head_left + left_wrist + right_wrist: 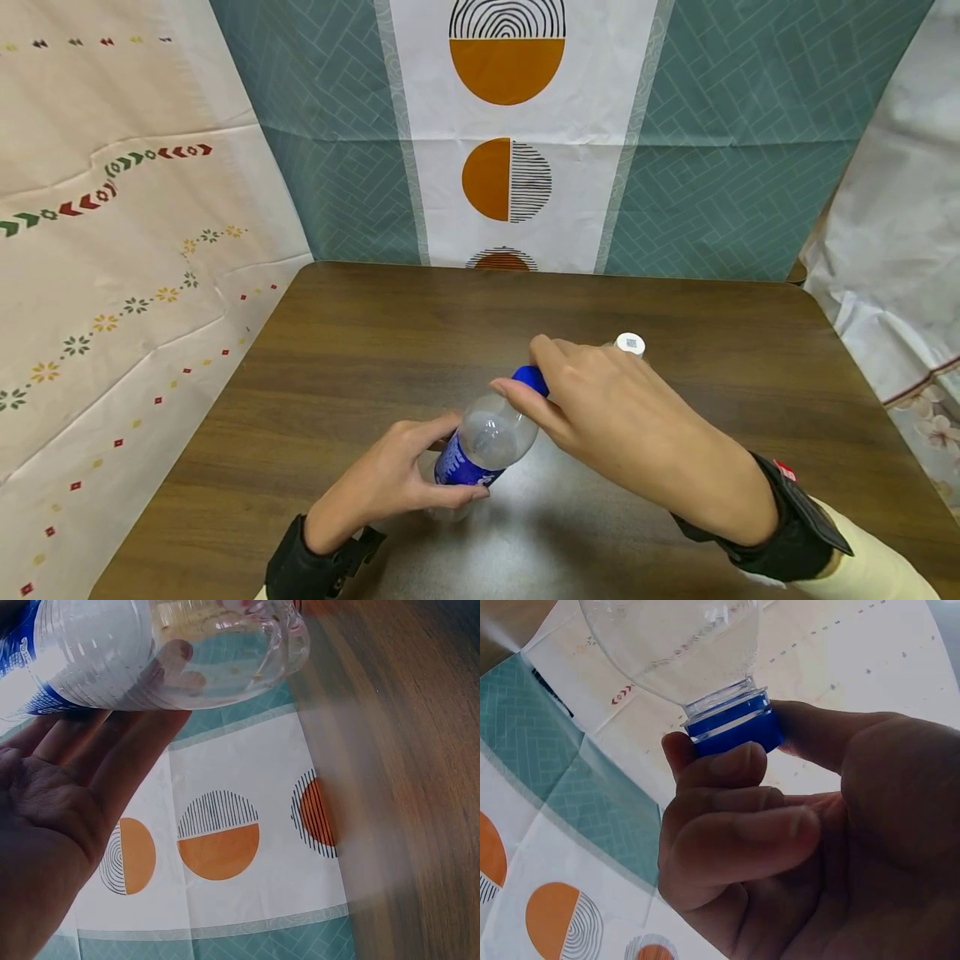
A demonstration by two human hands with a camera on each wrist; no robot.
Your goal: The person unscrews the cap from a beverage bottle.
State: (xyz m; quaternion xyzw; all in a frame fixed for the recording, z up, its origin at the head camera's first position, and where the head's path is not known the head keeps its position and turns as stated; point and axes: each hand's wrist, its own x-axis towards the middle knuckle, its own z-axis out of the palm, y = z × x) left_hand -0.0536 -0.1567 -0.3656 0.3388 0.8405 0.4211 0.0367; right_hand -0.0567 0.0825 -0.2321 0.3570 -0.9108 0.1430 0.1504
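Note:
A clear plastic bottle (pixel 495 435) with a blue label leans to the right above the table in the head view. My left hand (pixel 393 473) grips it around the label, thumb on the near side and fingers on the far side. The left wrist view shows the bottle's transparent lower part (pixel 217 656), tipped, with its base off the table. At the neck, my right hand (pixel 618 417) pinches the blue cap (pixel 739 731) between thumb and curled fingers. The cap sits on the neck, a thin pale line crossing it; whether it is loose I cannot tell.
Behind my right hand, a white round lid (pixel 630 343) with a small dark printed square shows; what is under it is mostly hidden. The brown wooden table (pixel 360 333) ends at a patterned cloth (pixel 510 200) at the back. A pale cloth (pixel 135 275) hangs at left.

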